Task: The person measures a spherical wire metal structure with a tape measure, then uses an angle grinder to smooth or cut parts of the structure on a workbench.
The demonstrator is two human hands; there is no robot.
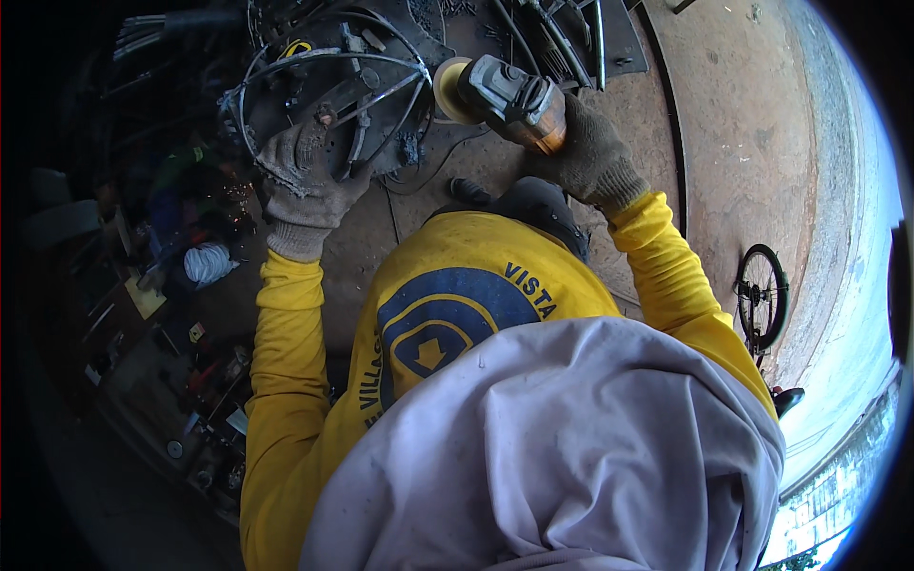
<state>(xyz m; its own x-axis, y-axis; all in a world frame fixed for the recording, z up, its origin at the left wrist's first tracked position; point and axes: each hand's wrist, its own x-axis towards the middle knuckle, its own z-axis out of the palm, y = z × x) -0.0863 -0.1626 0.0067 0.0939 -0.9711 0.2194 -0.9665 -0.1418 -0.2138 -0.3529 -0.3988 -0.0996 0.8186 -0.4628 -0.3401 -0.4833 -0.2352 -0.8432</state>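
Observation:
My right hand (592,157), in a grey knit work glove, is closed round the body of an angle grinder (514,95). The grinder's pale yellow disc (450,89) points left, close to the bright joint of a round metal frame (421,72) made of curved bars. I cannot tell whether disc and joint touch. My left hand (309,181), gloved too, is closed on the near left side of this frame; a fingertip shows through the worn glove. The frame rests on a dark worktable (624,55).
Metal bars (562,43) lie at the table's far right, and a yellow-and-black item (297,48) sits by the frame. A dark cable (443,167) hangs below the grinder. Orange sparks (233,195) and a white bundle (208,264) are at left. A bicycle wheel (764,297) stands right.

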